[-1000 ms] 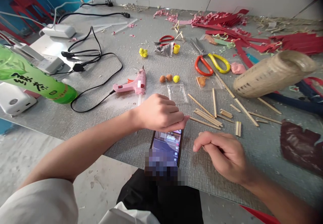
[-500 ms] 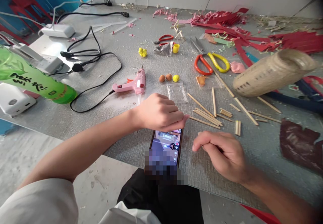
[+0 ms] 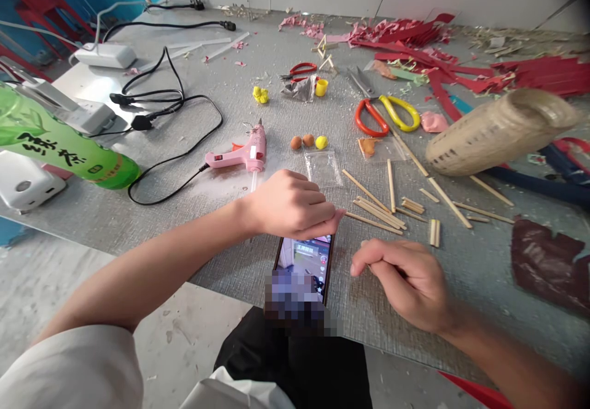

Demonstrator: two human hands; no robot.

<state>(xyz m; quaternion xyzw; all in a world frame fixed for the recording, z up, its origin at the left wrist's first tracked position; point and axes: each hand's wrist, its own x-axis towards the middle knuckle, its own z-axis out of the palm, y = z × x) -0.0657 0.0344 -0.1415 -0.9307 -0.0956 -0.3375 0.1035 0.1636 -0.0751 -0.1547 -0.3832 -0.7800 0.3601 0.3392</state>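
My left hand [image 3: 295, 206] is closed, knuckles up, over the top end of a smartphone [image 3: 304, 264] lying on the table. Its palm side is turned away, so whatever it may hold is hidden. To the right of the phone is my right hand [image 3: 405, 283], fingers curled with thumb and forefinger close together; I cannot make out anything between them. Thin wooden sticks [image 3: 378, 212] lie just beyond both hands, some cut short. A pink hot glue gun [image 3: 244, 154] stands beyond my left forearm. The phone's screen is lit, its lower part blurred.
Orange-and-yellow-handled scissors [image 3: 387, 115], small clay balls [image 3: 308, 142] and a clear bag [image 3: 323, 169] lie farther back. At right a brown bottle-shaped vessel [image 3: 493, 136] lies tilted. A green bottle [image 3: 69, 142] and black cables [image 3: 221, 114] occupy the left. Red strips [image 3: 405, 37] cover the back.
The picture on the phone's screen has changed. Both hands stay in practically the same place, and the things on the table have not moved.
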